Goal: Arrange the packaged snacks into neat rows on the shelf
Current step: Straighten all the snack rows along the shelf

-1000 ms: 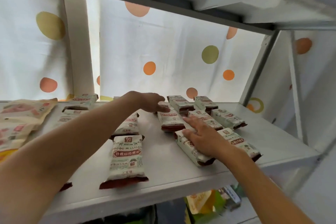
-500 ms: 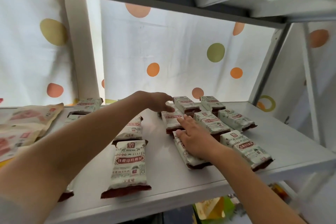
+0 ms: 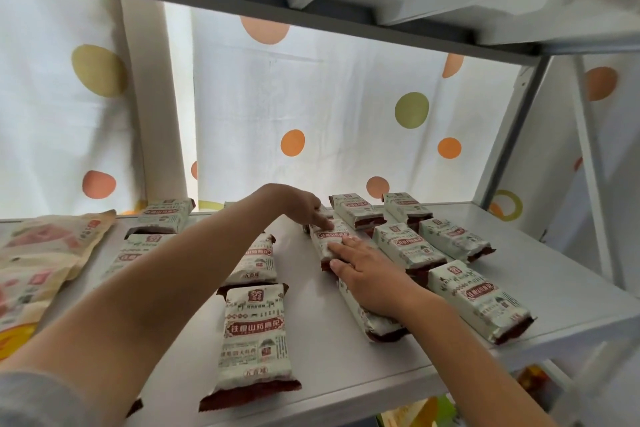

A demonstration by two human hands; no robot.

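Two bare hands straighten snack packs into rows on a white shelf (image 3: 346,360).

Seen from the head camera, the right hand (image 3: 372,274) lies flat, fingers straight, pressing on the front pack (image 3: 379,322) of the middle row at about 5 o'clock from the frame's centre. The left hand (image 3: 301,206) reaches to about 12 o'clock of it, fingertips touching the far end of the middle pack (image 3: 327,241); whether it pinches the wrapper cannot be told. Two rows of packs at 3 o'clock look fairly straight; the nearest loose pack (image 3: 254,343) at 6 o'clock and others at 9 o'clock lie unevenly, beside larger beige bags (image 3: 41,253). The step in hand seems to be lining up the middle row. The next move likely calls for sliding these two packs end to end, square with the neighbouring row, without nudging it.
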